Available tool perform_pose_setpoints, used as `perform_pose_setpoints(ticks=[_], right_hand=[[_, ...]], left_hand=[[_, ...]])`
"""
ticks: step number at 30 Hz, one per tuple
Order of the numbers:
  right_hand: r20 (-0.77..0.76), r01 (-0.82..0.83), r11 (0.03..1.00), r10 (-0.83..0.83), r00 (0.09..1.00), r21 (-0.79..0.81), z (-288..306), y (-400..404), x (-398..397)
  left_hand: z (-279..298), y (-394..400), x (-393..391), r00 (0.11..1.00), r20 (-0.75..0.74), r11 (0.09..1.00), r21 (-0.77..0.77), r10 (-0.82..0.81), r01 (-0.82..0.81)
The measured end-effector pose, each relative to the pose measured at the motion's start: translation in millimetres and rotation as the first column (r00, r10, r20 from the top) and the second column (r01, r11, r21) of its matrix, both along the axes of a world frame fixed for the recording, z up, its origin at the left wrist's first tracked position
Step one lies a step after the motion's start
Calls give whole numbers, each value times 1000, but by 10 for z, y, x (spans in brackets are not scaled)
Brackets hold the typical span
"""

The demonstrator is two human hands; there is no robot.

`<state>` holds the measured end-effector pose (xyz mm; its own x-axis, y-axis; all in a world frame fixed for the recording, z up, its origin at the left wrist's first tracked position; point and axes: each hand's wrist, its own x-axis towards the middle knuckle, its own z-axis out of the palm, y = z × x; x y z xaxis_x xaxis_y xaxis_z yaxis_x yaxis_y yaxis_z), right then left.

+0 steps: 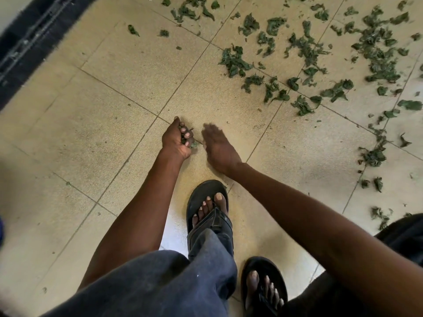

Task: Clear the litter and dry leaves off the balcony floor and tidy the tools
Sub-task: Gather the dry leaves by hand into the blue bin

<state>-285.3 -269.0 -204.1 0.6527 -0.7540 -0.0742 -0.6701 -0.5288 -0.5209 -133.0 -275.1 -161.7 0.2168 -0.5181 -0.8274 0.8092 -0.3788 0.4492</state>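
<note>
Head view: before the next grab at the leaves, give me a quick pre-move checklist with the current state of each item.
1. Left hand has a secure hold on its gathered leaves: ok, fingers curled round a small clump.
2. Right hand free for the next scoop: ok, fingers straight, holding nothing; its fingertips are blurred.
3. Floor patch directly under the hands cleared: ok, only specks remain on the tiled floor.
4. Scattered leaves all collected: not ok, many lie ahead and to the right.
5. Bin or dustpan ready to take the handful: cannot tell, none in view.
6. Sandals clear of leaves: ok.
</note>
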Motion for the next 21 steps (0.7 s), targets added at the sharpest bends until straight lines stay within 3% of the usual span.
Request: perform_pose_setpoints(ticks=[2,4,10,12,14,15,16,17,18,19,20,21], right_hand=[[-61,-295,937,289,955,-188,-70,-2,-215],[-145,-444,847,420,896,-293,-54,-51,-506],[-236,-446,813,381,894,-375,85,-302,-889],[-192,-300,900,249,949,-317,136,-381,-891],[11,163,978,-163,987,-129,248,-496,-891],[115,432,898,-440,891,87,322,-582,-906],[188,591,706,-689,700,390,409,-673,-925],[209,555,466,-861,464,689,508,-749,-966],[181,398,282,-945,271,873,616,-780,-1015],[152,255,189,-976,158,948,717,-787,-1094],[154,200,179,-979,132,963,809,-786,-1162],[181,214,215,-970,165,953,903,-767,-1205]], left_hand=[[-17,-10,-26,1000,-10,1000,-4,5,-5],[-26,-25,-92,1000,-13,1000,-4,-6,6],[-24,-123,-333,995,-23,995,16,-97,97],[5,-190,-464,990,-20,990,22,-138,139],[39,-281,-611,983,-15,983,28,-184,184],[57,-326,-691,978,-10,978,28,-206,206],[63,-367,-769,975,-6,975,27,-222,222],[76,-424,-872,970,2,970,24,-243,243],[79,-477,-977,964,7,964,21,-264,264],[96,-537,-1109,956,14,956,22,-292,291],[135,-597,-1255,947,21,947,18,-321,321],[169,-645,-1387,938,35,939,18,-345,344]])
